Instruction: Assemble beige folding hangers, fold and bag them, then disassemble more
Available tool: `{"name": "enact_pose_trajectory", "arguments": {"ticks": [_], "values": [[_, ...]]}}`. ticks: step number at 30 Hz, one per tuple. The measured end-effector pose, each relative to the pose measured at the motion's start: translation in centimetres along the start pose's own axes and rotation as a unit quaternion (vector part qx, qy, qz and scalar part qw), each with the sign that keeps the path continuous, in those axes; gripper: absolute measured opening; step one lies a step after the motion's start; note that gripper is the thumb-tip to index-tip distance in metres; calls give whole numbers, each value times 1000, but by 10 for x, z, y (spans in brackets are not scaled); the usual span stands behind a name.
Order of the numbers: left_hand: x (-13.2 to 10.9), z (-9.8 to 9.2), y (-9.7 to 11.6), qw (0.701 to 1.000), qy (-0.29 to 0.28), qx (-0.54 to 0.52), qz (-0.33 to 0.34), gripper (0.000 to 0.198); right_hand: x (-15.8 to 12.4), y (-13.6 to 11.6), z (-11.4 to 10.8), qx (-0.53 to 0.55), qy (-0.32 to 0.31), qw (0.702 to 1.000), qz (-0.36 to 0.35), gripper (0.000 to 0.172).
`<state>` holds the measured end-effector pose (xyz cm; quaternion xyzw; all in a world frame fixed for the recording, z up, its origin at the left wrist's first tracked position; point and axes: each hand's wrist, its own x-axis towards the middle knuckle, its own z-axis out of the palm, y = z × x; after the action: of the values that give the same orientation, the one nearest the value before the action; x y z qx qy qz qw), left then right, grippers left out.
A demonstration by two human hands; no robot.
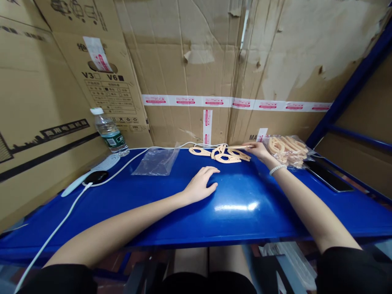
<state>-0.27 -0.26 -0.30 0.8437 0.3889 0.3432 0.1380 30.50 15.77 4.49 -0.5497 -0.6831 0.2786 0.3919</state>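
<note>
Several flat, peach-coloured loop-shaped pieces [225, 158] lie in a loose pile at the back middle of the blue table [171, 204]. My right hand [259, 150] reaches to the pile's right end, its fingers closed on one peach loop-shaped piece [240, 147] seen nearly edge-on. Just behind that wrist sits a clear bag of peach pieces [288, 150]. In front of the pile, my left hand [202, 184] holds nothing, with its thumb and fingers apart. Whether it touches the tabletop I cannot tell.
A flat clear plastic bag [156, 161] lies left of the pile. Further left stand a water bottle [110, 134], a light-blue handled object [105, 163] and a white cable [65, 220]. A phone [329, 175] lies at right. Cardboard [190, 77] walls the back; a blue frame post [346, 87] rises at right.
</note>
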Motion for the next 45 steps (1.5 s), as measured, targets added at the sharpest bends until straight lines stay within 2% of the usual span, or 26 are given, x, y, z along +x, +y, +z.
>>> {"name": "enact_pose_trajectory", "arguments": {"ticks": [2, 6, 10, 13, 15, 17, 19, 21, 23, 24, 25, 29, 31, 34, 39, 42, 45], "values": [[-4, 0, 3, 996, 16, -88, -16, 37, -7, -5, -2, 57, 14, 998, -3, 29], [2, -2, 0, 952, 59, -269, -137, 30, -34, -21, 0, 146, -1, 989, -9, 22], [17, -5, -6, 924, 82, -323, -186, 37, -71, -44, 17, 189, -67, 979, -24, 28], [24, -7, -6, 914, 37, -355, -194, 42, -93, -59, 36, 180, -132, 971, -81, 23], [25, -7, -4, 910, -13, -365, -194, 46, -103, -65, 47, 155, -150, 968, -124, 17], [24, -5, -1, 907, -37, -370, -199, 47, -111, -66, 54, 157, -157, 967, -127, 18], [21, -3, 0, 900, -43, -381, -207, 46, -117, -66, 58, 183, -158, 966, -96, 27], [19, -1, 1, 893, -35, -397, -210, 45, -123, -64, 60, 220, -162, 960, -66, 48], [15, -1, 1, 892, -6, -404, -205, 43, -127, -63, 61, 260, -171, 949, -47, 69], [13, -2, 1, 892, 14, -403, -203, 42, -128, -63, 62, 273, -176, 945, -34, 74], [11, -2, 1, 893, 32, -401, -202, 40, -129, -62, 63, 276, -178, 944, -21, 72], [5, -4, 1, 892, 76, -394, -207, 36, -129, -59, 68, 243, -166, 955, 32, 42], [5, -4, 0, 887, 97, -399, -210, 36, -127, -57, 66, 252, -158, 953, 58, 34], [7, -1, -4, 878, 141, -405, -213, 37, -122, -55, 59, 244, -159, 953, 85, 34], [9, 2, -13, 863, 200, -409, -219, 40, -116, -54, 49, 163, -145, 974, 64, 35], [8, 2, -15, 873, 215, -378, -221, 37, -115, -53, 49, 193, -104, 973, 66, 32], [7, 0, -15, 887, 219, -339, -225, 32, -114, -51, 51, 270, -68, 958, 74, 29]]}}
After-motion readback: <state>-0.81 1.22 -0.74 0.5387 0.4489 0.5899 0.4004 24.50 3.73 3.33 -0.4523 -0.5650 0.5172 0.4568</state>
